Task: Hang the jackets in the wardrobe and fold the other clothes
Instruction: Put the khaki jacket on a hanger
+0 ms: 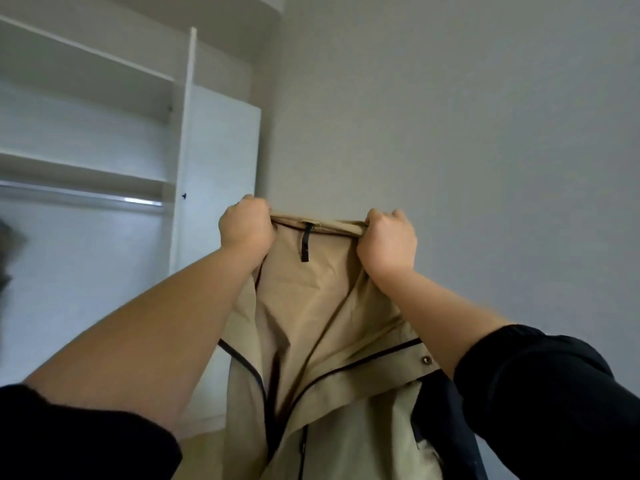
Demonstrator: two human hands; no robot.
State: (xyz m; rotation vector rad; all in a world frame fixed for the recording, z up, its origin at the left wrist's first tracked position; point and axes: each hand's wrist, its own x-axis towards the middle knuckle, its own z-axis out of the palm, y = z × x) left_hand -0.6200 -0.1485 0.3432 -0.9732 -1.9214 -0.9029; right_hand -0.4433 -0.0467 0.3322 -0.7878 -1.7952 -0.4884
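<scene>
Wardrobe point(183, 133) stands open to your left, rail point(104, 199) under its shelf. Jacket point(311, 306) hangs in front of the wall: soft, light, limp. Your left hand point(246, 226) and right hand point(388, 244) clench the collar ends. Keep that hold. The loop point(305, 244) between them looks usable, but it's blurry.

Plain grey wall point(467, 116), open white wardrobe point(181, 140), white shelves point(86, 173), metal rail point(86, 196)
</scene>
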